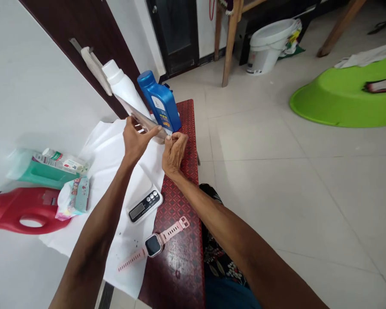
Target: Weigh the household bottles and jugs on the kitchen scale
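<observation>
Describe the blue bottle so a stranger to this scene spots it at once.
Find the red patterned table and look to its far end, past the left hand and right hand. There, the blue bottle stands right of the white bottle; its cap is blue too, not white.

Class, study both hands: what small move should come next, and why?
Perhaps draw the thin, flat item slightly towards the body: the left hand and right hand both hold it, while its far end seems close to the white bottle.
</observation>
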Action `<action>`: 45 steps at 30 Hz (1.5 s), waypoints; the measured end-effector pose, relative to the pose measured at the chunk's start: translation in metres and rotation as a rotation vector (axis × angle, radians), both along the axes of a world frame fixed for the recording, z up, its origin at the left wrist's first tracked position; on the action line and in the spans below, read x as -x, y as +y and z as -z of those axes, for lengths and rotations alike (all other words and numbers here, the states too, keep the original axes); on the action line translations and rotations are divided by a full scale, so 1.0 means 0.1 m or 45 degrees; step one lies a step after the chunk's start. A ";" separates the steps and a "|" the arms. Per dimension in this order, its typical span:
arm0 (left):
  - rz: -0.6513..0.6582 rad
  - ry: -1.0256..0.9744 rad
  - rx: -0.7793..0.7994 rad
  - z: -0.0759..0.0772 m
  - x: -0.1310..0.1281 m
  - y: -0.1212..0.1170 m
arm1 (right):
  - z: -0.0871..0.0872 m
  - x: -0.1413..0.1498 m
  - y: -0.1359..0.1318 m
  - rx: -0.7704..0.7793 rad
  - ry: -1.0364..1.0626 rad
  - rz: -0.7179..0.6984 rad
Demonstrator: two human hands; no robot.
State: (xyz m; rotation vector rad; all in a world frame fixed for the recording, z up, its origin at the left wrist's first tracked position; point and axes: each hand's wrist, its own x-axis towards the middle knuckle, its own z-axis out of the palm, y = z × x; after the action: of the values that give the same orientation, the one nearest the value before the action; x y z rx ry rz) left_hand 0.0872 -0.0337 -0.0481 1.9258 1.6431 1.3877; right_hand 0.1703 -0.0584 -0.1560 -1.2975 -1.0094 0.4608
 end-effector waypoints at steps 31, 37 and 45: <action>-0.577 0.169 0.002 0.17 1.25 -1.53 | 0.38 0.03 0.11 -0.014 -0.209 -0.202; -1.385 0.447 0.232 0.26 2.44 -2.15 | 0.38 0.02 0.13 0.045 -0.245 -0.163; -1.419 0.520 0.534 0.41 2.60 -2.09 | 0.26 0.03 0.11 0.148 -0.263 -0.142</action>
State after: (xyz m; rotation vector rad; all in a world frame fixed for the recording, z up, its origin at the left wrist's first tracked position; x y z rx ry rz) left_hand -0.1731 -0.2423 -0.0886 1.0479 3.1395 0.7331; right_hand 0.1672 -0.0476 -0.1821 -1.4186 -1.2479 0.4832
